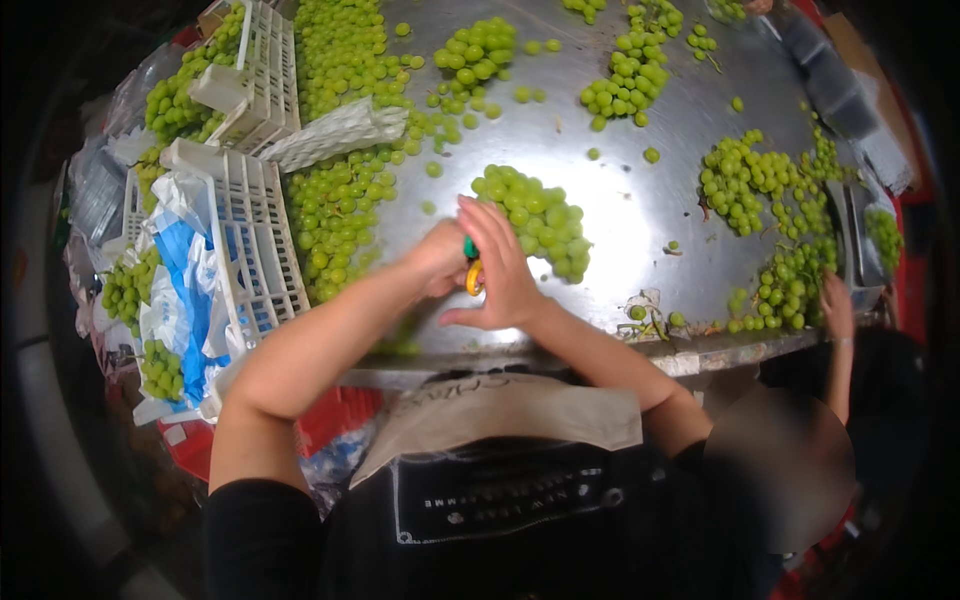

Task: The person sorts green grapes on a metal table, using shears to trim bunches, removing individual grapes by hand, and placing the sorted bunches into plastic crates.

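My two hands meet above the near middle of a steel table [620, 210]. The loop of what look like scissors [474, 278], yellow with a green part, shows between the palms. My right hand [505, 275] is around this handle, its fingers pointing away and its thumb apart. My left hand [438, 257] is closed against it, and its fingertips are hidden behind the right fingers. A bunch of green grapes [538, 222] is just beyond my right fingers; whether a hand touches its stem is hidden. Any blades are out of sight.
Loose green grapes [335, 215] cover the table's left side, beside white plastic crates [262, 250]. A white foam net [335, 135] lies on them. More bunches [630, 75] lie far off and at right [745, 185]. Another person's hand [838, 308] is at the right edge.
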`<state>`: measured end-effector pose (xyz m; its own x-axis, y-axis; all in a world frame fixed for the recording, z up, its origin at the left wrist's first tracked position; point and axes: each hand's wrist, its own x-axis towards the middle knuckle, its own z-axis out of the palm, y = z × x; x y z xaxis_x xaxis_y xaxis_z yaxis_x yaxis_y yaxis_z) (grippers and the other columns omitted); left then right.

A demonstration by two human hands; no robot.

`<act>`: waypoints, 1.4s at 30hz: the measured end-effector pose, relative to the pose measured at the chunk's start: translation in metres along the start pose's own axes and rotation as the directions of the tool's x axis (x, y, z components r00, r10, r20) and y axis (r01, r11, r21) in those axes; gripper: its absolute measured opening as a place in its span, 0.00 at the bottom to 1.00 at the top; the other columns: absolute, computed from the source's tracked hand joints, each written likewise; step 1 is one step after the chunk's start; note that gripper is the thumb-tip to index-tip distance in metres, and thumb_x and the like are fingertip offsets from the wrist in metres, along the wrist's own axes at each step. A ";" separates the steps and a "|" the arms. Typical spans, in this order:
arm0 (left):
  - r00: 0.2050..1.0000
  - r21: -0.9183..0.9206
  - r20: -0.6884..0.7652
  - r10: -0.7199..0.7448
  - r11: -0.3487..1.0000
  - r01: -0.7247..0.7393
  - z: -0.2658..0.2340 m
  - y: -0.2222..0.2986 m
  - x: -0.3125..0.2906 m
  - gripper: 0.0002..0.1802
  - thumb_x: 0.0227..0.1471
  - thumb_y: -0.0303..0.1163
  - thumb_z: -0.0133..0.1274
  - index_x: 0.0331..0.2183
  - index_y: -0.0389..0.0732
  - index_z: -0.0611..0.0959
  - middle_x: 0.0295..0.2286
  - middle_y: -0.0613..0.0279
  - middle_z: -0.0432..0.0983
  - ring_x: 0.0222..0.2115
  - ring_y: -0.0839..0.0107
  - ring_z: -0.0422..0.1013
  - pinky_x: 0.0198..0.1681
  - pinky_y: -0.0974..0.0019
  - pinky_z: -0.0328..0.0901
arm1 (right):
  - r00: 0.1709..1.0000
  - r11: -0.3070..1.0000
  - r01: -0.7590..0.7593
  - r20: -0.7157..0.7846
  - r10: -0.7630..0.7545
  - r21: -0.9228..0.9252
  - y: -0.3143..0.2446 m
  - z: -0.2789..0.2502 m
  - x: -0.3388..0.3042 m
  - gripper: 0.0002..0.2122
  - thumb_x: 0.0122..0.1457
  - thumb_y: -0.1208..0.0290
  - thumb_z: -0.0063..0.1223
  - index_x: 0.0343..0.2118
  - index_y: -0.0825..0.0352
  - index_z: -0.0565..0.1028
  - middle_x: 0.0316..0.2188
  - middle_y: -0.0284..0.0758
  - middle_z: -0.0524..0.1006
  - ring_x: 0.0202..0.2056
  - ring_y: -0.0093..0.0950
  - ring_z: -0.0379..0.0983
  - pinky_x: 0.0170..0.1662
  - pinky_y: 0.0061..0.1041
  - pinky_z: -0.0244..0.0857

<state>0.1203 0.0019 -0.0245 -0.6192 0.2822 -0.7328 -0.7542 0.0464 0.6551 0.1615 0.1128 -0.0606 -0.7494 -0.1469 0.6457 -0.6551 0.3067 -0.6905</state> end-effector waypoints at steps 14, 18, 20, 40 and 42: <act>0.997 -0.194 0.066 0.046 0.980 -0.033 0.010 -0.019 0.009 0.14 0.47 0.24 0.37 0.39 0.42 0.70 0.35 0.60 0.68 0.37 0.68 0.69 0.35 0.65 0.67 | 0.971 0.995 0.092 -0.226 -0.081 0.041 0.029 0.012 0.000 0.14 0.45 0.67 0.51 0.32 0.72 0.73 0.32 0.45 0.75 0.35 0.45 0.73 0.39 0.35 0.68; 0.996 -0.276 0.075 0.051 0.961 -0.028 0.007 -0.025 0.012 0.16 0.42 0.19 0.38 0.36 0.40 0.70 0.32 0.60 0.68 0.35 0.67 0.70 0.32 0.66 0.67 | 0.976 0.996 0.055 -0.213 -0.039 0.067 0.018 0.009 0.005 0.12 0.43 0.69 0.51 0.31 0.71 0.73 0.30 0.44 0.75 0.34 0.44 0.73 0.39 0.35 0.69; 0.995 -0.302 0.082 0.054 0.953 -0.027 0.005 -0.026 0.014 0.17 0.39 0.16 0.39 0.35 0.40 0.70 0.31 0.60 0.68 0.33 0.66 0.70 0.31 0.66 0.68 | 0.977 0.993 0.079 -0.206 -0.060 0.088 0.023 0.008 0.007 0.12 0.43 0.69 0.52 0.30 0.71 0.73 0.30 0.44 0.75 0.34 0.44 0.74 0.39 0.35 0.69; 0.952 -0.172 0.211 -0.221 0.950 0.259 -0.021 -0.011 0.004 0.15 0.48 0.37 0.50 0.34 0.37 0.72 0.26 0.55 0.72 0.25 0.67 0.72 0.29 0.67 0.69 | 0.942 0.982 -0.044 0.320 0.102 -0.182 0.032 -0.045 0.005 0.57 0.27 0.38 0.62 0.59 0.69 0.49 0.61 0.46 0.49 0.62 0.43 0.44 0.61 0.48 0.31; 0.931 -0.094 0.244 -0.272 0.949 0.301 -0.025 -0.009 0.009 0.15 0.47 0.37 0.52 0.35 0.37 0.72 0.27 0.56 0.73 0.27 0.67 0.73 0.32 0.66 0.69 | 0.886 0.894 -0.074 0.383 0.262 -0.441 0.050 -0.068 0.009 0.57 0.27 0.43 0.66 0.59 0.67 0.49 0.60 0.47 0.51 0.61 0.44 0.45 0.60 0.51 0.34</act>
<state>0.1166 -0.0196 -0.0418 -0.3183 0.4838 -0.8153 -0.9227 0.0391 0.3834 0.1284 0.1909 -0.0673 -0.8723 -0.4102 0.2662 -0.4882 0.6999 -0.5213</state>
